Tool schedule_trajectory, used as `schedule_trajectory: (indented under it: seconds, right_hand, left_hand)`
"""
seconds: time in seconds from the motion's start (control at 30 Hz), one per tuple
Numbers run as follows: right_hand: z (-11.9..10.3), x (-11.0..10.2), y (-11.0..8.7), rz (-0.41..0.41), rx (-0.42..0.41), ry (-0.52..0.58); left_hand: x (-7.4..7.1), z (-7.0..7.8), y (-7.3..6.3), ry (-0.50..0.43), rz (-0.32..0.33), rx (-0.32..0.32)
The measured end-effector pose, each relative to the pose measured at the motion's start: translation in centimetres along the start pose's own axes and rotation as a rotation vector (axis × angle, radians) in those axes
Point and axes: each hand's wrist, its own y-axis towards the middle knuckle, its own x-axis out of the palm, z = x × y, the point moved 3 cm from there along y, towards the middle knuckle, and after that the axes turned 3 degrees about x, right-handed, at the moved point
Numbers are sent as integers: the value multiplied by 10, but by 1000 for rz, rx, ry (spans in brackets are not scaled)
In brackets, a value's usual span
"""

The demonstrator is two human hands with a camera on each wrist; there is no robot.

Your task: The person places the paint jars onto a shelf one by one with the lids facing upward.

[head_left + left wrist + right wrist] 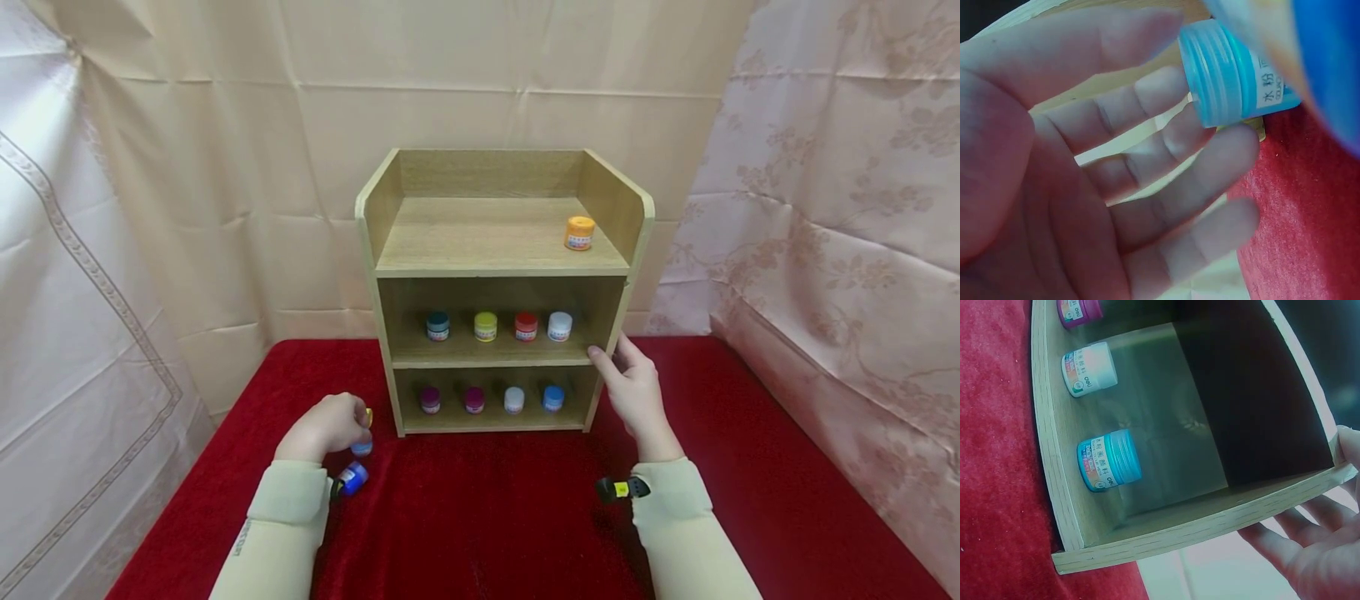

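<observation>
My left hand [328,427] reaches down at the left of a wooden shelf unit [510,272]. Its thumb and fingertips pinch the lid of a light blue paint jar [1216,75]. A yellow-topped jar [369,417] shows partly behind those fingers. Closer to the wrist is a dark blue paint jar [353,477], blurred at the edge of the left wrist view. My right hand [633,392] holds the unit's right side panel [1210,534], thumb at the front edge and fingers around the outside.
An orange jar [580,233] stands on the top board. Green [438,326], yellow [485,327], red [526,326] and white [559,326] jars line the middle shelf. Two purple jars [430,400], a white [513,400] and a blue one [553,398] occupy the bottom. Red cloth [480,517] covers the table.
</observation>
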Motion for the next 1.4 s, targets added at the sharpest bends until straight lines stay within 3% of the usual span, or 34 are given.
schedule_trajectory:
  seconds: [0.23, 0.43, 0.97, 1.4]
  right_hand:
    - [16, 0, 7, 7, -4, -5]
    - [35, 0, 12, 16, -12, 3]
    - [35, 0, 12, 22, -34, 22]
    - [34, 2, 11, 33, -44, 33]
  left_hand:
    - [-7, 2, -2, 27, 42, -44]
    - [-3, 5, -2, 39, 20, -71]
    - [7, 2, 3, 9, 8, -63]
    - [3, 6, -1, 9, 8, -59]
